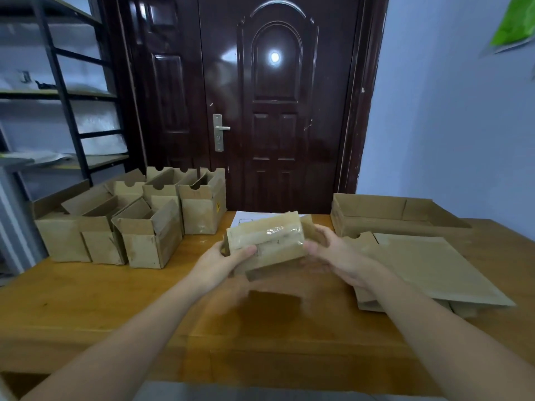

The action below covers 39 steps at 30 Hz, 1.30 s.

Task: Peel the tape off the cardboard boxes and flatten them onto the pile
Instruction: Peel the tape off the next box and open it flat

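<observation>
Wooden table [86, 299] w/ dark door [275, 111] behind: taped box [265, 241] held above it btwn 2 hands, left hand [223, 263] & right hand [335, 253] each gripping 1 end.

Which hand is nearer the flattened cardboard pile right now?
Right. The right hand grips the held box's right end, just beside the flattened cardboard pile. The left hand grips the box's left end, farther from the pile.
</observation>
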Each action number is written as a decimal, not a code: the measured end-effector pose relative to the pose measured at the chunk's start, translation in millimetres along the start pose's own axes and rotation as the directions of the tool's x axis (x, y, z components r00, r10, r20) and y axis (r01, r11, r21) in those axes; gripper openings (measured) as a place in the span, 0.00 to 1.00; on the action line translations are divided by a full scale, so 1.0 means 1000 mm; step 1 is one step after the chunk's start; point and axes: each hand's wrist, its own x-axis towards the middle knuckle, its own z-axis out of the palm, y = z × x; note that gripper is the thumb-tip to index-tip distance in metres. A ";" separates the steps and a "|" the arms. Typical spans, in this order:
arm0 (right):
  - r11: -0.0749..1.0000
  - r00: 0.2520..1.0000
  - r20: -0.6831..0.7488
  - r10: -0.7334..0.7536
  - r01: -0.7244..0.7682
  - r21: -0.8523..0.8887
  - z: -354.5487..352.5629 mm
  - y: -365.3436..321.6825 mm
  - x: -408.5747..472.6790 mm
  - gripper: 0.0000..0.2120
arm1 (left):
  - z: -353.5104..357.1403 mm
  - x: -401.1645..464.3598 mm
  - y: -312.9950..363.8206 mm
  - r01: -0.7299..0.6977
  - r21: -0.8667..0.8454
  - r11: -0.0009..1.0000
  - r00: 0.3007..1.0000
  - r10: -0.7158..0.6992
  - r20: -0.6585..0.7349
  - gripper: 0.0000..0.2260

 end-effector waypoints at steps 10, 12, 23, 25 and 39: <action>0.802 0.998 -0.059 -0.033 -0.008 -0.597 0.017 0.004 -0.004 0.30 | -0.007 0.002 0.006 0.125 0.217 0.968 0.987 -0.144 0.074 0.61; 0.769 0.998 -0.036 0.053 -0.064 -0.636 0.018 0.009 -0.004 0.28 | -0.005 0.001 0.004 0.146 0.245 0.959 0.982 -0.171 0.086 0.50; 0.688 0.970 -0.241 -0.032 -0.154 -0.709 0.027 0.039 0.005 0.31 | 0.004 0.007 -0.028 -0.014 0.244 0.970 0.997 -0.005 0.075 0.49; 0.691 0.937 -0.302 -0.174 -0.102 -0.716 0.035 0.035 0.003 0.37 | 0.004 0.006 -0.021 -0.209 0.272 0.940 0.976 0.183 0.116 0.36; 0.386 0.890 0.120 -0.439 0.308 -0.870 0.070 0.017 -0.030 0.33 | 0.032 -0.016 -0.003 -0.303 0.767 0.566 0.883 0.469 0.003 0.26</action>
